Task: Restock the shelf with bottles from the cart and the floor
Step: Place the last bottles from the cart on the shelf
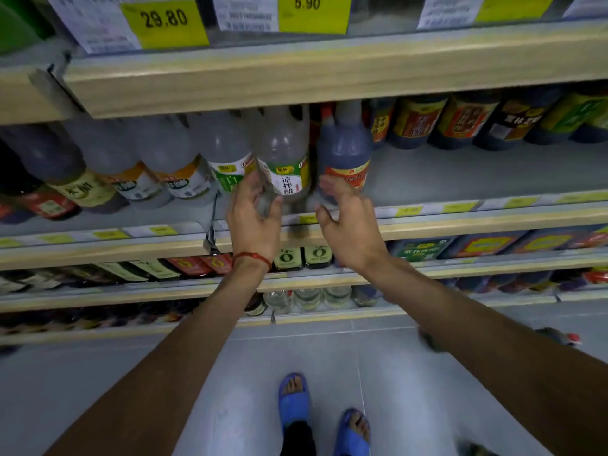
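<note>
Seating the clear vinegar bottle (284, 153) on the middle shelf (460, 227) looks like the step in hand. In the head view, the bottle stands at twelve o'clock, near the shelf's front lip, and the left hand (253, 212) grasps it low down. The right hand (348, 222) is relaxed with its fingers spread beside the dark bottle (343, 149) at one o'clock; whether it touches, I cannot tell. Letting go early could tip the clear bottle off the lip. A careless nudge could topple the dark one. Another bottle (570, 337) lies on the floor (98, 390) at four o'clock, a possible trip hazard.
</note>
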A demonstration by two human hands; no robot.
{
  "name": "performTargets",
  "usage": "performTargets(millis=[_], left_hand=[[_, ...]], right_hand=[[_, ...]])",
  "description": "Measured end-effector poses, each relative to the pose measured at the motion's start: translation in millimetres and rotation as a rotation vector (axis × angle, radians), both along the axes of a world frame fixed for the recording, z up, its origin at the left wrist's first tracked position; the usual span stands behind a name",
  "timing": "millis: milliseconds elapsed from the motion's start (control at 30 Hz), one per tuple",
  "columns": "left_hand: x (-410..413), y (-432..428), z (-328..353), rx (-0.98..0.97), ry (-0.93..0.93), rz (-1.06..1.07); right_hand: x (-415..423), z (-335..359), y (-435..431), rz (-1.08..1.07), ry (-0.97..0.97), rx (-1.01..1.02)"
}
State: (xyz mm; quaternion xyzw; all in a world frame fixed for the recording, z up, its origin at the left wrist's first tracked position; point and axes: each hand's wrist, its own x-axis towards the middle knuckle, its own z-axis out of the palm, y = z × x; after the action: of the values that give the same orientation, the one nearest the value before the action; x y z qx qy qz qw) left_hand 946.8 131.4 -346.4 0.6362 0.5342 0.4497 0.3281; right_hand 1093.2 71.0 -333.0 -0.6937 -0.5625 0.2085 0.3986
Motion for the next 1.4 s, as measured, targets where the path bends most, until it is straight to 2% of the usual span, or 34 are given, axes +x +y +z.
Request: performTargets(millis=[133, 433, 633, 933, 1100, 1267, 1333, 1400], left_hand=[[4.0, 19.1, -6.9, 0.046, -0.069, 0.030], [8.6, 24.3, -26.5, 0.169, -0.107, 0.122], [14.5, 22.6, -29.0, 0.209, -0.046, 0.155], [19.5, 26.6, -33.6, 0.235, 0.030, 0.223], [14.2, 9.4, -29.0, 0.251, -0.155, 0.140], [33.5, -5.3, -28.1, 0.192, -0.052, -0.038], [48.8, -2.7, -23.4, 0.153, -0.045, -0.072], [63.2, -1.3, -19.9, 0.139, -0.053, -0.096]], right_hand=[[-11.5, -7.3, 18.7, -0.033, 0.067, 0.102], [-25.4, -29.1, 35.2, -0.033, 0.137, 0.158], [-24.4, -30.2, 37.5, -0.010, 0.030, 0.172], [-24.1, -32.9, 39.1, 0.013, -0.017, 0.174], [-10.1, -31.1, 22.3, 0.009, 0.049, 0.225], [39.8, -31.1, 4.7, -0.170, 0.070, 0.298], [59.6, -29.4, 8.7, -0.210, 0.055, 0.242], [73.1, -27.2, 14.9, -0.154, 0.061, 0.165]])
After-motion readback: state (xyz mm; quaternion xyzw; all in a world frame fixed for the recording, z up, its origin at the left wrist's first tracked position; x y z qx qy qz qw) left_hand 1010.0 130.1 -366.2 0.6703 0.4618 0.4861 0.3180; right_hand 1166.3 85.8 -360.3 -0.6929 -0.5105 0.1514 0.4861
